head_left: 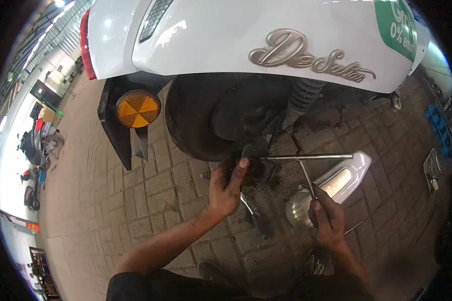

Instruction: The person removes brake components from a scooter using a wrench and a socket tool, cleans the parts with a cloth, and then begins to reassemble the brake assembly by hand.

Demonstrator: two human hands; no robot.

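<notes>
Below the rear wheel [201,118] of a white scooter [206,40], my left hand [225,190] is closed with its thumb up against a dark part. Its other fingers are mostly hidden, and what they hold cannot be made out. A long shiny metal rod [321,157] runs level from beside that thumb to the right. My right hand [329,220] is wrapped around a thinner metal bar [306,175], which slants up and meets or crosses the rod. Under the bar, a silver cover [349,175] with a rounded end lies on the paving.
A ratchet wrench [251,210] lies on the paving bricks between my hands, near small loose parts. The scooter's shock absorber [304,98] and orange reflector [138,109] hang low. A blue crate-like tray [439,130] stands far right. Other motorbikes [40,143] are parked at left.
</notes>
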